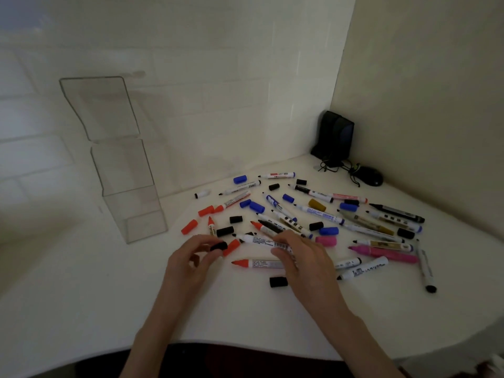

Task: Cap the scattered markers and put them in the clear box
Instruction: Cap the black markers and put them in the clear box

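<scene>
Several uncapped markers and loose caps in red, blue, black and pink lie scattered over the white table (81, 296). My left hand (191, 257) pinches a black cap (219, 246) between thumb and fingers. My right hand (302, 257) grips a white marker with a black tip (259, 239), which points left toward the cap. A red-tipped marker (253, 263) lies just below it, partly under my right fingers. A red cap (231, 247) rests beside the black cap. The clear box (131, 208) stands at the left with its lid (98, 107) raised against the wall.
A black speaker (334, 137) and a black computer mouse (368, 175) with cables sit in the far corner. A loose black cap (278, 281) lies near my right wrist. The wall runs behind the box, and the table's front edge curves just before my arms.
</scene>
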The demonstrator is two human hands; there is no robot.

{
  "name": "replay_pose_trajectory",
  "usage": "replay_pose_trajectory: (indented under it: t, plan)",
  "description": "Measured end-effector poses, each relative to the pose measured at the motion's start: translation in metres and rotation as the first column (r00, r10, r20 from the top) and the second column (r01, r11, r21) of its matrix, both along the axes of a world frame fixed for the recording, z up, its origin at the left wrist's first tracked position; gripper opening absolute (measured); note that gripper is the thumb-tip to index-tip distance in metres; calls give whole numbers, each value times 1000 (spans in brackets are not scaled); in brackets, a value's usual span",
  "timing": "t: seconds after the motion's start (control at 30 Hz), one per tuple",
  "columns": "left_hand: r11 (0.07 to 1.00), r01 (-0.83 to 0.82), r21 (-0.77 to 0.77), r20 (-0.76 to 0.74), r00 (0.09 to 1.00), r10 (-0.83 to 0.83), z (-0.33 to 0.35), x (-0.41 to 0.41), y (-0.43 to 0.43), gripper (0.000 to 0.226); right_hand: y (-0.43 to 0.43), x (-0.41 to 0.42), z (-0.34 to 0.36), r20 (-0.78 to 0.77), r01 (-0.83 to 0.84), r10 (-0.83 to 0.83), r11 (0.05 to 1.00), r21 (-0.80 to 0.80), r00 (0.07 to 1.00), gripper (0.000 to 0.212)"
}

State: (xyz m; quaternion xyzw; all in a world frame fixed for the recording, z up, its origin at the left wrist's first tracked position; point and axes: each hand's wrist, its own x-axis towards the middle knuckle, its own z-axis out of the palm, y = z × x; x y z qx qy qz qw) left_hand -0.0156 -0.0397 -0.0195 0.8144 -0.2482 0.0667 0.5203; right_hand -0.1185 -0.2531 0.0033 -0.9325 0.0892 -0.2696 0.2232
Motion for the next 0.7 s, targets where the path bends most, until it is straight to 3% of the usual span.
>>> replay_pose_trajectory:
  t: [0.2, 0.7]
  plan:
    - [995, 63, -82, -32, 997, -66, 1, -5, -12, 24, -6, -6, 2, 8, -17, 17, 999, 49, 1000, 26]
    - [996, 83, -28, -22, 996, -83, 2, -10, -9, 23, -5, 0, -3, 51, -49, 52, 997, -66, 997, 25]
